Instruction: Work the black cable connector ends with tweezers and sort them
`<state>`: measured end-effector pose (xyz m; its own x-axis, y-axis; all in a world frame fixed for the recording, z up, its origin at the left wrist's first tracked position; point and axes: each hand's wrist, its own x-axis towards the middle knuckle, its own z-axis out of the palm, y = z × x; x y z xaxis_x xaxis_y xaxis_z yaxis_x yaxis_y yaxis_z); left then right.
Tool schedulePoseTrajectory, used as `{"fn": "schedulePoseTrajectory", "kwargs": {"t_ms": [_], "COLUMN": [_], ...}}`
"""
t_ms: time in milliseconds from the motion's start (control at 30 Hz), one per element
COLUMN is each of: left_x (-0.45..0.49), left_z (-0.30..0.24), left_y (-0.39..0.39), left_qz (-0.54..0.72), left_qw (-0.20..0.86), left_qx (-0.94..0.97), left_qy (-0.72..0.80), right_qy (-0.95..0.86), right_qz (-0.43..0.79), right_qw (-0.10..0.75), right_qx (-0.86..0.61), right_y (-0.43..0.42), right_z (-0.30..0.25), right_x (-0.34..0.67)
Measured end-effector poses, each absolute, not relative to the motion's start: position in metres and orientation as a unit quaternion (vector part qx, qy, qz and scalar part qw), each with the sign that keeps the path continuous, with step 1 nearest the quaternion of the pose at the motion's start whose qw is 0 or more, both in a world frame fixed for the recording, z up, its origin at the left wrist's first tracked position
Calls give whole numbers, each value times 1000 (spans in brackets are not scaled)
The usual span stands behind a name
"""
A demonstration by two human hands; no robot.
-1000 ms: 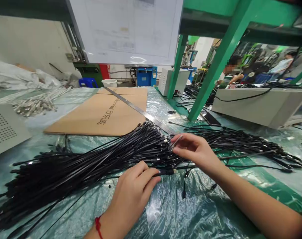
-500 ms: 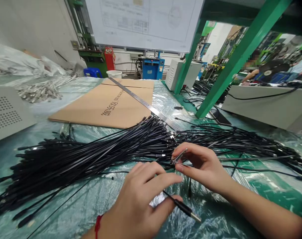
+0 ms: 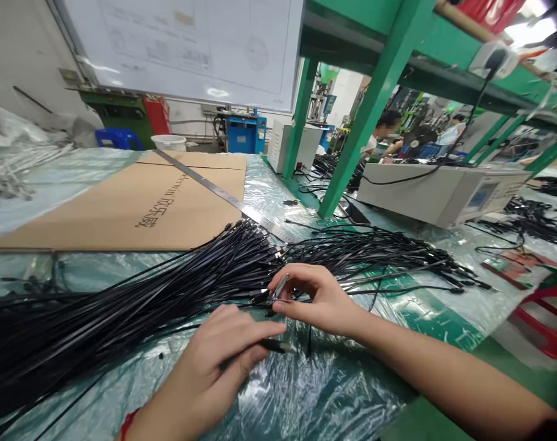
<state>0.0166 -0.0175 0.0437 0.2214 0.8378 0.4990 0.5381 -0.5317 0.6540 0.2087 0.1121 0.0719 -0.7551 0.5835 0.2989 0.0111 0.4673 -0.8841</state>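
Pinched between thumb and forefinger of the left hand [image 3: 223, 355] is a single black cable [image 3: 275, 346], held just behind its plug so that the short metal tip pokes out to the right above the plastic sheet [image 3: 315, 392]. The right hand [image 3: 315, 300] is curled shut around a small bunch of metal-tipped plugs [image 3: 278, 286], thumb on top and fingers folded underneath, right at the near edge of the big pile of cables [image 3: 122, 306] that fans across the table. The two hands are close together but not touching.

These cables look light, thin and limp: the loose ones droop and cross each other, so a length picked up in the middle would likely sag and drag its neighbours along. The plug end is the stiff part and seems the sensible place to grip, since the moulded body gives the fingers something firm while the glossy jacket may slip. The bare metal tips look small and probably bend if squeezed sideways.

Behind the pile lie a sheet of cardboard [image 3: 136, 208] and a long steel ruler [image 3: 214, 191]. Another person [image 3: 384, 131] sits far off beyond the green frame [image 3: 365, 110].
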Motion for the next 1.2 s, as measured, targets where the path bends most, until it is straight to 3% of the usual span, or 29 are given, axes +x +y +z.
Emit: {"fn": "schedulePoseTrajectory", "kwargs": {"t_ms": [167, 433, 667, 1200], "left_x": [22, 31, 34, 36], "left_z": [46, 45, 42, 41], "left_y": [-20, -22, -22, -22], "left_qz": [458, 485, 480, 453], "left_qw": [155, 46, 2, 18], "left_qx": [705, 699, 710, 724], "left_qy": [519, 523, 516, 520], "right_qy": [-798, -842, -872, -906], "right_qz": [474, 351, 283, 238], "right_qw": [334, 397, 393, 347], "right_qx": [-163, -101, -70, -50], "right_y": [108, 100, 94, 88], "right_z": [71, 69, 61, 62], "right_x": [214, 221, 222, 220]}}
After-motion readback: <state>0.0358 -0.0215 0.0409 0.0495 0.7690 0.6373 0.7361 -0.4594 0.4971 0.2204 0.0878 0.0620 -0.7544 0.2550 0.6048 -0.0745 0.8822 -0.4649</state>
